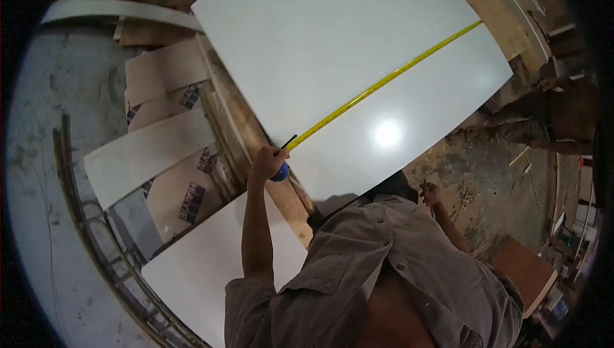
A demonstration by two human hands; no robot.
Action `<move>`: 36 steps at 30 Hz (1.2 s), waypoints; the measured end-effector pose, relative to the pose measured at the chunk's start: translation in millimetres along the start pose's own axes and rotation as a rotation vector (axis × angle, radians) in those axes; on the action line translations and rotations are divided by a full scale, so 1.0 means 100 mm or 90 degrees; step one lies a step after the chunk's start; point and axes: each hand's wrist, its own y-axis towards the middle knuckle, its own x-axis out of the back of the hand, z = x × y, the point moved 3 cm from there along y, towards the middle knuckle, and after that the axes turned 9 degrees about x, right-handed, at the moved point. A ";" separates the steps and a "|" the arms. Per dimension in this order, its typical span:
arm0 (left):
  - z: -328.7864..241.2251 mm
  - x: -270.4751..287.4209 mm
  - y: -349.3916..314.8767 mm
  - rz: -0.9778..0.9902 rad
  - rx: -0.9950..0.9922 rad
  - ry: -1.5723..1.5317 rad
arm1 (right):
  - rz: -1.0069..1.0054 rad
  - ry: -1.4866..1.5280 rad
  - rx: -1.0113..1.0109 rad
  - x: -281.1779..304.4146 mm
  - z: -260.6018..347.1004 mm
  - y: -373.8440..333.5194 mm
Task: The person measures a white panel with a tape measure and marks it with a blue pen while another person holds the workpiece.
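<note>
A large glossy white panel (307,47) lies flat before me. The yellow blade of a tape measure (384,82) runs across it, from near its left edge to its far right edge. My left hand (268,161) is closed around the tape's blue case at the panel's left edge. A thin black pencil or pen (291,140) sticks up from the same hand's fingers. My right hand (432,193) hangs beside my body, off the panel, with its fingers closed. Something small and dark shows at its fingertips, too small to name.
Left of the panel lie flat brown cardboard pieces (167,70), a white strip (150,150) and a second white panel (204,265). A metal ladder-like frame (96,239) curves along the lower left. Another person (537,111) is at the right. A brown board (521,271) is at lower right.
</note>
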 end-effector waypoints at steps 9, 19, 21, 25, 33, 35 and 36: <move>0.39 0.10 0.00 0.037 -0.033 0.002 | 0.007 -0.047 -0.107 -0.22 -0.19 -0.28; 0.44 0.08 0.10 0.187 -0.032 -0.182 | -0.096 0.009 0.111 -0.23 0.89 -0.18; 0.51 0.11 0.12 0.188 -0.025 -0.153 | -0.077 0.002 0.125 -0.35 0.95 -0.22; 0.46 0.08 0.11 0.165 -0.056 -0.188 | -0.033 0.018 0.073 -0.52 0.68 -0.34; 0.20 0.41 -0.08 0.129 -0.139 -0.257 | -0.090 0.126 -0.040 -0.54 -0.46 -0.44; 0.00 0.66 -0.02 0.109 -0.188 -0.227 | -0.074 0.063 -0.088 -0.48 -0.27 -0.62; -0.15 0.80 -0.01 0.107 -0.205 -0.195 | -0.062 0.051 -0.115 -0.44 -0.26 -0.65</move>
